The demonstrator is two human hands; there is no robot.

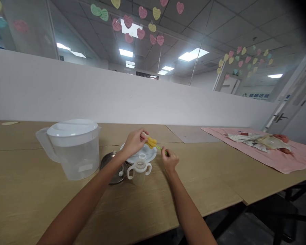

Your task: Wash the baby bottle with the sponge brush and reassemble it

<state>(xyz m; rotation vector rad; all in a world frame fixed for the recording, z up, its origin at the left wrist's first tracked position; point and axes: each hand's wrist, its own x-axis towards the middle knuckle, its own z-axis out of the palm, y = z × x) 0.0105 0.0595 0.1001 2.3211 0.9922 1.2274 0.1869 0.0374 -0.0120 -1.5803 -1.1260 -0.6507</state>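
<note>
My right hand (170, 159) is closed round the green handle of a small sponge brush (151, 142) with a yellow head. The brush slants up to the left, its head reaching my left hand (135, 142). Pinched fingers of that hand hold a small pale piece at the tip of the yellow sponge; its kind cannot be made out. Below the hands is a white bowl (151, 157), partly hidden by my left wrist. In front of it stands an open two-handled baby bottle (139, 173). A metal tray (107, 160) with a small white part (121, 173) lies partly behind my left forearm.
A clear lidded plastic pitcher (78, 153) stands on the left of the wooden table (206, 190). At the far right, a doll in cloth (265, 141) lies on a pink mat (283, 163). A low white wall (117, 102) runs along the back.
</note>
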